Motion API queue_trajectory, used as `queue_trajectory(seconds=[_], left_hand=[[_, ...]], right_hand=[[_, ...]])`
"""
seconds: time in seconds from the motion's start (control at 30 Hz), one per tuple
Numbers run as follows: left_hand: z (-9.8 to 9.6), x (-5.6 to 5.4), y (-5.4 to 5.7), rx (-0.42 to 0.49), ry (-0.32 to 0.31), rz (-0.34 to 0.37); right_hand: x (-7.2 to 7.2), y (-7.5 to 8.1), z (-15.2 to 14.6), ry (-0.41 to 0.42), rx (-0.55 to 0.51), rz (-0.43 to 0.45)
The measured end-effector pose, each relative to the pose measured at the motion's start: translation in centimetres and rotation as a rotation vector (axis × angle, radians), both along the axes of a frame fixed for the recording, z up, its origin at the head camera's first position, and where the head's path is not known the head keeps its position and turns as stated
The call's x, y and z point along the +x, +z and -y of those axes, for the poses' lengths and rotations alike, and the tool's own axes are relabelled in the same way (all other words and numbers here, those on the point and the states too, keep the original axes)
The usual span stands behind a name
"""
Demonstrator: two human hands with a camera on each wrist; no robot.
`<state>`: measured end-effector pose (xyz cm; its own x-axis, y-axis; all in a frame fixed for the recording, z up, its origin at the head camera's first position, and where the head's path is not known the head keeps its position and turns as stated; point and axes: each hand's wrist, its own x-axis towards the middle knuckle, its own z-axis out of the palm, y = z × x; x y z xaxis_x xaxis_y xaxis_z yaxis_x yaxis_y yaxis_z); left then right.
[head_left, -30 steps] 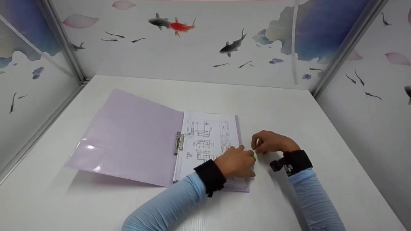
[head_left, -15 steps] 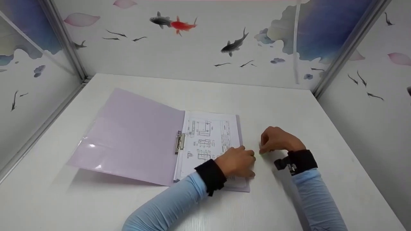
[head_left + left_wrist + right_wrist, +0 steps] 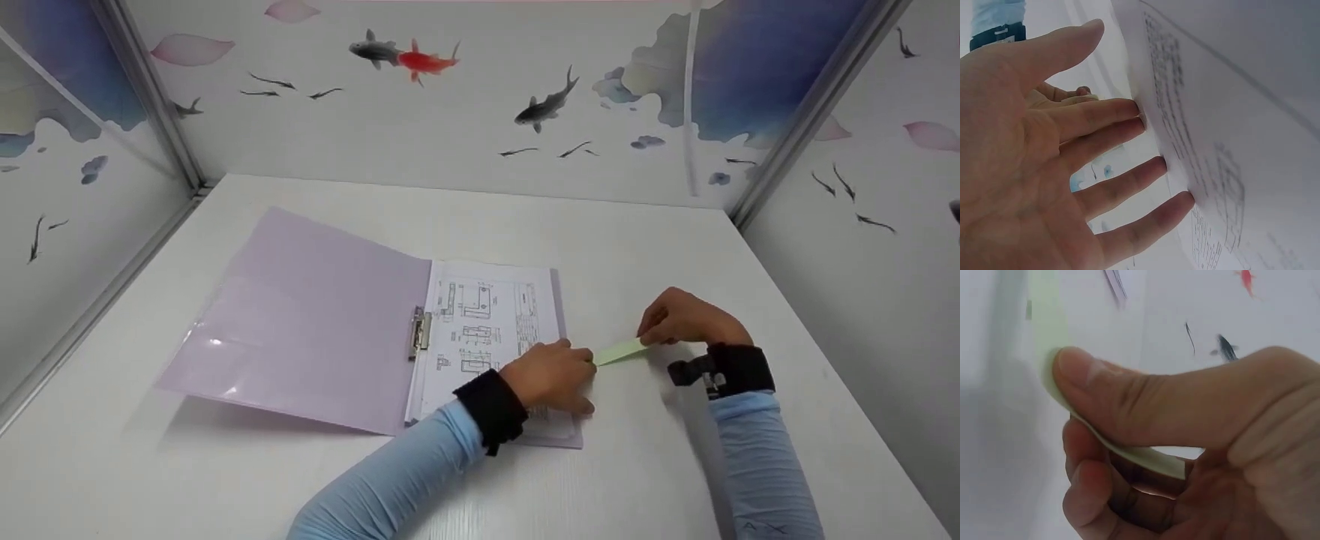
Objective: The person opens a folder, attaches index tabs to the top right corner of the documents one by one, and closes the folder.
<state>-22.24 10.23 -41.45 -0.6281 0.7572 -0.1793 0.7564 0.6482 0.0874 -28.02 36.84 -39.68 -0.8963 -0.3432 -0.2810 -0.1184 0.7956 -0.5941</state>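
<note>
A lilac clip folder (image 3: 315,322) lies spread on the table, its cover tilted up at the left. On its right side are printed sheets (image 3: 487,300) with technical drawings, beside a metal clip (image 3: 420,336) at the spine. My left hand (image 3: 551,379) rests on the sheets near their right edge; in the left wrist view its fingers are fairly straight and spread, with fingertips (image 3: 1186,199) at the paper. To the right, my right hand (image 3: 688,319) pinches a pale green paper strip (image 3: 621,351) between thumb and fingers. The strip slants from there to the folder's edge, beside the left fingertips.
The white table (image 3: 660,247) extends around the folder on every side. Printed panels with fish (image 3: 544,109) enclose it at the back and both sides, joined by metal corner posts (image 3: 810,120). Each wrist wears a black strap (image 3: 493,414).
My right hand has moved right, away from the folder, and a longer length of the green strip now shows between it and the folder. The left hand stays in place.
</note>
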Motion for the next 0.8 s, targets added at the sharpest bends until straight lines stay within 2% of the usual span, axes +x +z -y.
queue_trajectory(seconds=[0.13,0.27,0.47,0.63,0.73,0.8], left_hand=[[0.4,0.1,-0.1,-0.007,-0.003,-0.009],[0.9,0.2,-0.1,-0.001,-0.006,0.012],[1.8,0.3,0.2,0.025,-0.005,0.089],[3.4,0.4,0.7,0.029,-0.027,0.058],[5.0,0.5,1.0,0.020,0.004,0.057],[6.2,0.4,1.2,0.011,0.052,0.071]], right_hand=[[0.0,0.5,-0.9,-0.031,0.003,-0.037],[0.0,0.4,-0.8,-0.068,0.028,-0.100],[-1.0,-0.9,2.0,-0.107,-0.001,-0.214],[-2.1,-2.2,4.8,-0.194,-0.096,-0.294],[-2.9,-2.9,6.3,-0.221,-0.166,-0.349],[-3.4,-3.2,7.3,-0.220,-0.194,-0.364]])
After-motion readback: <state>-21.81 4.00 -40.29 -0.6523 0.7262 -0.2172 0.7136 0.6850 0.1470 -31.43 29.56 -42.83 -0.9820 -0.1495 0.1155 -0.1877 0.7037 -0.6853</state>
